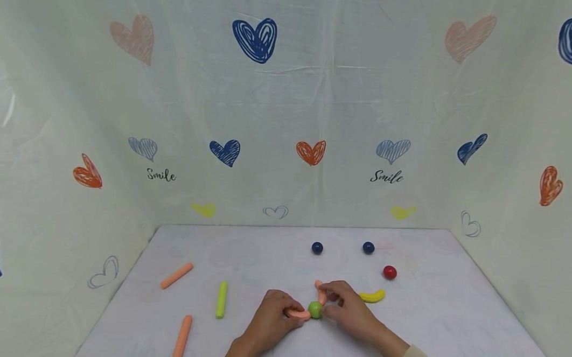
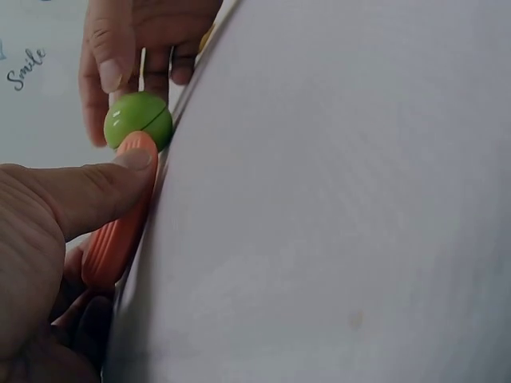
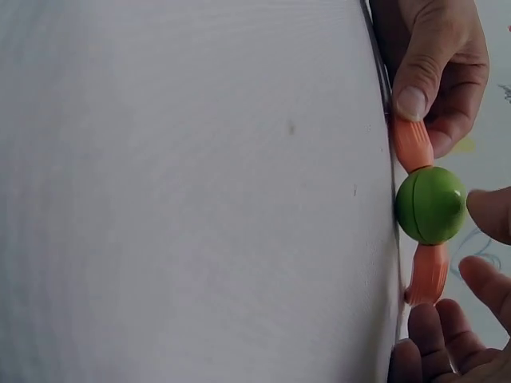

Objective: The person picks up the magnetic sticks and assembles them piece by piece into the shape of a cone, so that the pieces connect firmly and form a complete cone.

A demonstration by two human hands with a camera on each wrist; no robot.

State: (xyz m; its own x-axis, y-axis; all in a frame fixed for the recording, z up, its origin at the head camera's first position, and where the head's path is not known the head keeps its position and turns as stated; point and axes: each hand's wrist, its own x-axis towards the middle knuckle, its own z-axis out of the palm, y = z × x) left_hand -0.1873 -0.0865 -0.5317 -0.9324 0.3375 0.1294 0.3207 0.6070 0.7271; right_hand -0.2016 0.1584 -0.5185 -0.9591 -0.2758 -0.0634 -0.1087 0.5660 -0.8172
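Near the front of the table lies a green ball [image 1: 315, 309] with a seam round it. A curved orange rod [image 2: 120, 219] with ribbed sides meets it on the left. My left hand [image 1: 275, 315] pinches this rod, thumb on top and fingers beneath. A second curved orange rod [image 1: 320, 292] runs from the ball's other side toward the back. Beside it is my right hand [image 1: 350, 311], with the thumb close to the ball and fingertips at the rod's far end. In the right wrist view, those thumb and fingers [image 3: 431, 335] stand apart.
A curved yellow rod [image 1: 372, 296] lies right of my right hand. Beyond are a red ball [image 1: 390, 272] and two dark blue balls [image 1: 317, 248]. To the left lie a straight yellow-green rod [image 1: 221, 300] and two straight orange rods [image 1: 182, 338]. Heart-printed sheeting surrounds the table.
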